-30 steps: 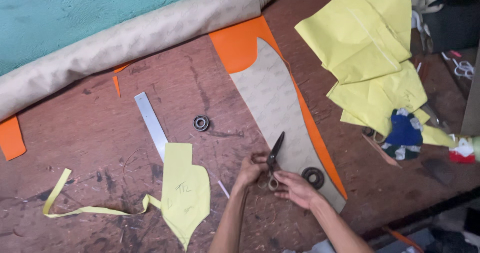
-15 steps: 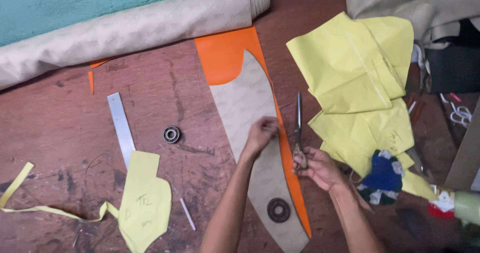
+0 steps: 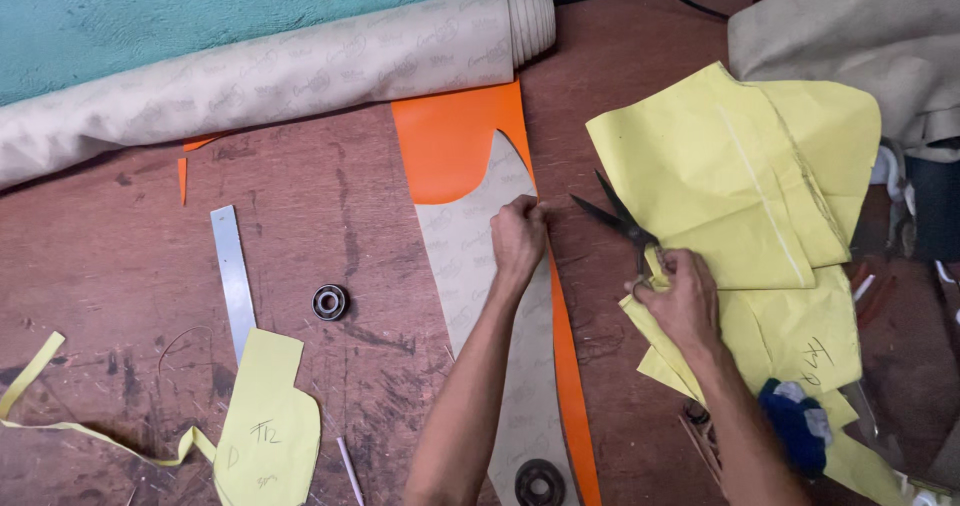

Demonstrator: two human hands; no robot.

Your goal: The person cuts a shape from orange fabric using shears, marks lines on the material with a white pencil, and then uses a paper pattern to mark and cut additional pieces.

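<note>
A beige pattern piece (image 3: 480,266) lies on top of an orange sheet (image 3: 455,141) on the brown table. My left hand (image 3: 518,241) pinches the right edge of the beige piece near its upper part. My right hand (image 3: 680,291) grips black scissors (image 3: 615,221), blades open and pointing up-left, just right of the orange sheet and over the edge of a yellow paper piece (image 3: 730,181). A round metal bearing (image 3: 540,483) sits on the beige piece's lower end.
A beige fabric roll (image 3: 290,76) lies along the back. A metal ruler (image 3: 232,278), a second bearing (image 3: 330,302) and a yellow cut-out (image 3: 270,428) lie on the left. Blue cloth (image 3: 797,423) and beige fabric (image 3: 860,36) are on the right.
The scissors have come off the orange sheet's edge and swung right, over the yellow paper. My left hand has moved up along the beige piece's edge. The view has shifted.
</note>
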